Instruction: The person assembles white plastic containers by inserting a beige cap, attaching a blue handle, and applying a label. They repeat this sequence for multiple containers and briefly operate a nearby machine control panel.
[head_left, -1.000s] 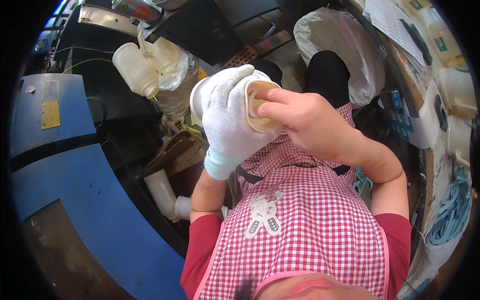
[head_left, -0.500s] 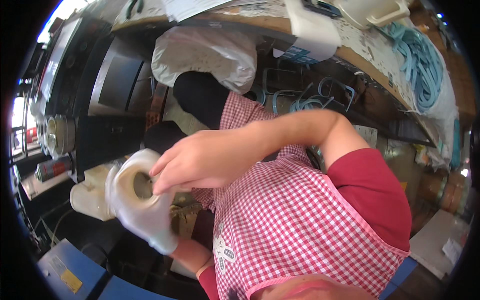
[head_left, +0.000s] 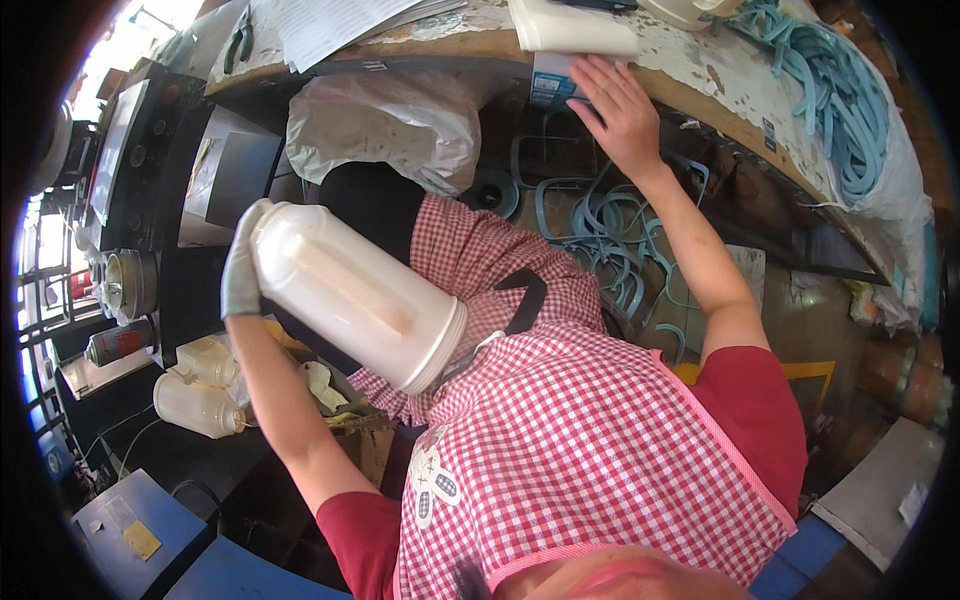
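Left hand [head_left: 240, 272], gloved in white, grips a milky plastic vessel [head_left: 350, 290] by its shouldered upper end; palm and thumb are mostly behind it, so the exact finger placement can't be told. Vessel is tilted in front of the person's lap, ribbed rim pointing down toward the apron [head_left: 590, 440], shouldered end up and to the left. Right hand [head_left: 622, 125], bare, holds nothing: palm flat, fingers extended and a little apart, over the front edge of the worktop [head_left: 705, 70]. Its fingertips are right by a white sheet [head_left: 580, 30] there; contact or a small gap, hard to say from this angle.

Handling, judged by look: vessel seems hollow, thin-walled and light, fairly stiff, with maybe slight give mid-wall. Smooth glossy sides likely slip under bare fingers; the glove should help. Probably not brittle, though it could scuff or dent. Best holds: round the narrower shoulder, or at the ribbed rim, where ridges give purchase; a second hand under the body would stop it swinging.

Around: pliers [head_left: 238, 45], papers [head_left: 335, 25] and a bundle of blue strips [head_left: 845, 120] on the worktop; pale plastic bag [head_left: 385, 130] below its edge; similar pale vessels [head_left: 195, 405] beyond the left forearm.
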